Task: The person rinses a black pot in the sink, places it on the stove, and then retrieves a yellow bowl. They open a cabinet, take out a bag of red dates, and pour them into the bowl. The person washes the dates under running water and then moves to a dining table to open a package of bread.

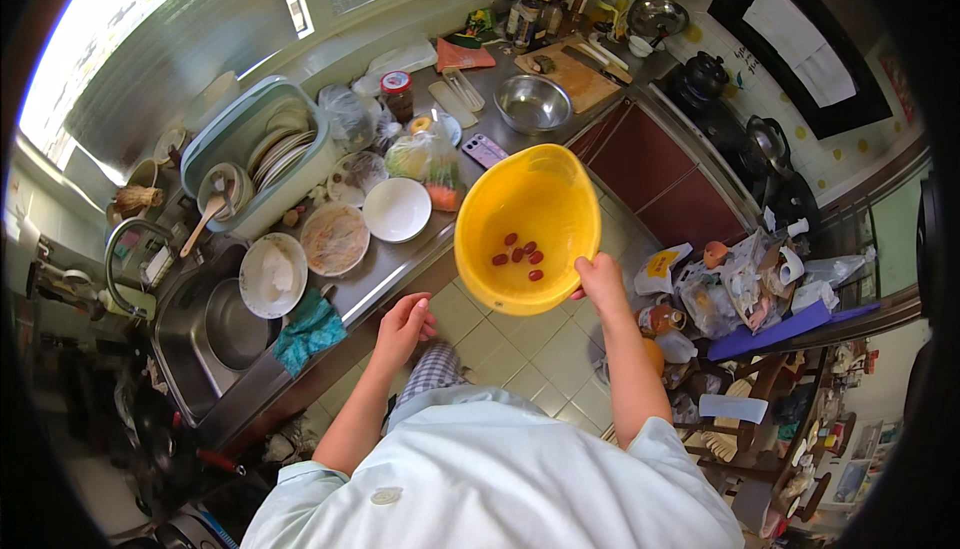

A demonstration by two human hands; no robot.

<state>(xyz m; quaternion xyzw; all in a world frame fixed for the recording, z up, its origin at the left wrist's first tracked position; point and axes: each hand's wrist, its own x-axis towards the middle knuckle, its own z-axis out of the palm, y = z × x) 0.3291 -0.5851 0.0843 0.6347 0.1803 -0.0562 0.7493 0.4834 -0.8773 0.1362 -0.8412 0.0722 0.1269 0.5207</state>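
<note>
My right hand [600, 279] grips the rim of a yellow plastic basin [529, 174], its thumb on the near right edge. Held above the tiled floor, the basin tilts so that its inside faces me. Several small red oval fruits [517, 255] lie on its bottom. My left hand [406, 324] hangs apart from the basin, near the counter's front edge, fingers loosely curled with nothing visible in them. A white bowl [397, 209] and a plastic bag of vegetables [444, 185] stand on the counter beyond. Close to the left hand, a teal cloth [309, 333] drapes over the sink edge.
A steel sink [199, 309] with a pot [238, 324] is at left, beside a dish tub [259, 121]. Farther back are a steel bowl [532, 103], a phone [484, 151] and a cutting board [574, 76] with a knife. Bagged items [701, 290] crowd the right side.
</note>
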